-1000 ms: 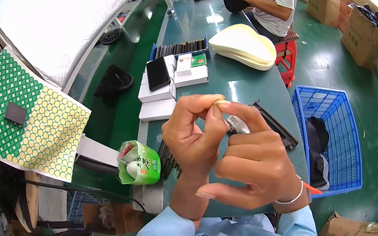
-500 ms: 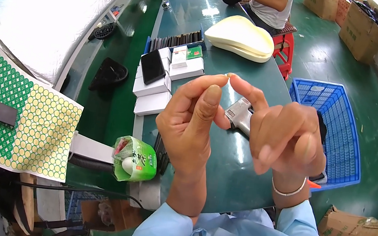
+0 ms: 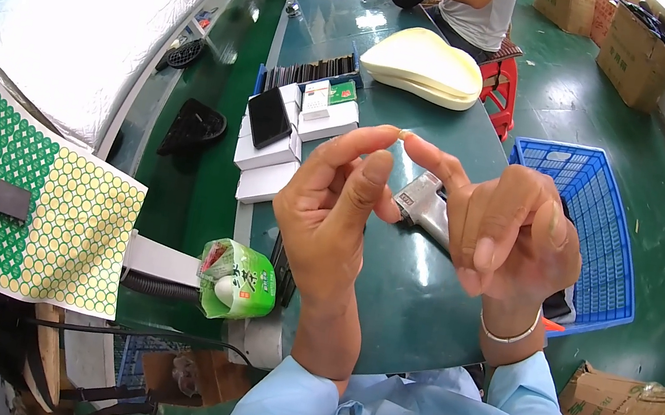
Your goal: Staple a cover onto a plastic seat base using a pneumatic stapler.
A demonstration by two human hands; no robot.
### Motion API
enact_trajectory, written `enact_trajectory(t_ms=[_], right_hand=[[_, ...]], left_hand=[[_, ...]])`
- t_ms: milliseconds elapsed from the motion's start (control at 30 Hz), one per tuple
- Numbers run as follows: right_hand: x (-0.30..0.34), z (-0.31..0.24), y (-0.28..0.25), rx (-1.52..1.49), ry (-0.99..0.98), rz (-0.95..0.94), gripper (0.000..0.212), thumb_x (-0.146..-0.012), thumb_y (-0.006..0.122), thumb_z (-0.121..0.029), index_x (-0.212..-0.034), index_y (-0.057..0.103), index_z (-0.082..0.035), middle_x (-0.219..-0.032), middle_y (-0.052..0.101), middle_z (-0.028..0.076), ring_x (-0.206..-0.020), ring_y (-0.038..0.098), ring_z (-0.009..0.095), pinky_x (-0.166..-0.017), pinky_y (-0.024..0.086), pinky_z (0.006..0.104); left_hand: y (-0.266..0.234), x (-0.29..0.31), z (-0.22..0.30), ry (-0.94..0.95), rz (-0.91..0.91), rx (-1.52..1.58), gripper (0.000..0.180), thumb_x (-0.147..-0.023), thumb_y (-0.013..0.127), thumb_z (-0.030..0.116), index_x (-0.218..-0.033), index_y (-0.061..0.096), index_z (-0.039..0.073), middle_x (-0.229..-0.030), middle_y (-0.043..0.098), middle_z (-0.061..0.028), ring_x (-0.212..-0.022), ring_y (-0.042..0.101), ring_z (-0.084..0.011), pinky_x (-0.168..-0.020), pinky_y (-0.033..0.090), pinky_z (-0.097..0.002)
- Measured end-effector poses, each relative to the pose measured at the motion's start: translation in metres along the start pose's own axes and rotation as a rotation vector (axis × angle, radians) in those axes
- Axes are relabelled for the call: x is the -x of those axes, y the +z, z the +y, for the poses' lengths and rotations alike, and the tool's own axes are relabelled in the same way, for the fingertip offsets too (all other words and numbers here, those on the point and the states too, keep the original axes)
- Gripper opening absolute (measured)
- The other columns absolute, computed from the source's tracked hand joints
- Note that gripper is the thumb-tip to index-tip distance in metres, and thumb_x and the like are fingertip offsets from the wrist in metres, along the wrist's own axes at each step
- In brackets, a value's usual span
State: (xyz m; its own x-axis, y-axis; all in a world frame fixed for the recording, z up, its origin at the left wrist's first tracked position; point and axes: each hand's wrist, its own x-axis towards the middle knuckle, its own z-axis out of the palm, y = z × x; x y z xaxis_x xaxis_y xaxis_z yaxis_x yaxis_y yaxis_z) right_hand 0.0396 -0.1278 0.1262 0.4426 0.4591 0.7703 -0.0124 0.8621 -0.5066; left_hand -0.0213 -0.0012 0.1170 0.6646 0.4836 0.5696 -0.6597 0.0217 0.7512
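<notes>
My left hand [image 3: 334,199] and my right hand [image 3: 513,229] are raised over the green table [image 3: 384,322], their index fingertips meeting. On my left hand the thumb stands apart from the outstretched index finger. The other fingers of my right hand are loosely curled. I see nothing held in either hand; a tiny yellowish spot shows where the fingertips meet, too small to make out. Behind them lies a grey metal tool [image 3: 427,208], partly hidden by my right hand. Left of my left hand, a black phone [image 3: 269,119] rests on white boxes [image 3: 268,184].
A cream, curved foam piece [image 3: 423,60] lies farther back, near a seated person [image 3: 472,2]. At right stands a blue basket [image 3: 615,255]. On the left are a green snack bag [image 3: 254,282] and a sheet of round stickers [image 3: 81,236].
My right hand has turned slightly, its curled fingers showing more clearly. The left hand has shifted a little, fingertips still meeting. The seated person's hand now reaches over the table's far end.
</notes>
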Motion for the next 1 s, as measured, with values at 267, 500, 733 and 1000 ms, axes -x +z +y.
enact_trajectory(t_ms=[267,500,733,1000], right_hand=[[0.0,0.002,-0.001,0.007,0.008,-0.004,0.031,-0.086,0.043,-0.022,-0.063,0.053,-0.003,-0.047,0.05,0.007,-0.04,0.047,0.013,-0.105,0.025,0.0478],[0.001,0.0,0.0,-0.007,0.057,0.019,0.028,-0.087,0.044,-0.021,-0.064,0.049,-0.005,-0.05,0.053,0.006,-0.039,0.048,0.012,-0.103,0.029,0.0468],[0.002,0.0,-0.002,-0.012,0.07,0.048,0.029,-0.089,0.043,-0.021,-0.065,0.048,-0.005,-0.054,0.055,0.007,-0.04,0.048,0.011,-0.099,0.034,0.0453],[0.001,-0.001,0.0,0.028,0.085,0.064,0.034,-0.091,0.038,-0.024,-0.064,0.048,-0.007,-0.047,0.049,0.004,-0.038,0.043,0.01,-0.099,0.033,0.0489]], left_hand=[[-0.004,-0.001,-0.002,0.013,0.016,0.022,0.017,-0.081,0.067,0.009,-0.093,0.063,-0.003,-0.07,0.06,-0.0035,-0.051,0.05,-0.0042,-0.045,0.038,-0.0152],[-0.006,-0.002,0.002,-0.005,-0.004,-0.011,0.019,-0.083,0.064,0.012,-0.095,0.064,-0.004,-0.074,0.061,-0.0051,-0.051,0.049,-0.0049,-0.045,0.035,-0.0153],[-0.011,-0.004,0.003,-0.067,-0.08,-0.055,0.024,-0.087,0.061,0.017,-0.098,0.063,-0.004,-0.066,0.058,-0.0032,-0.05,0.049,-0.005,-0.045,0.032,-0.016],[-0.014,-0.004,0.006,-0.125,-0.154,0.003,0.022,-0.086,0.061,0.013,-0.099,0.063,-0.005,-0.07,0.061,-0.0055,-0.051,0.05,-0.0058,-0.047,0.036,-0.0163]])
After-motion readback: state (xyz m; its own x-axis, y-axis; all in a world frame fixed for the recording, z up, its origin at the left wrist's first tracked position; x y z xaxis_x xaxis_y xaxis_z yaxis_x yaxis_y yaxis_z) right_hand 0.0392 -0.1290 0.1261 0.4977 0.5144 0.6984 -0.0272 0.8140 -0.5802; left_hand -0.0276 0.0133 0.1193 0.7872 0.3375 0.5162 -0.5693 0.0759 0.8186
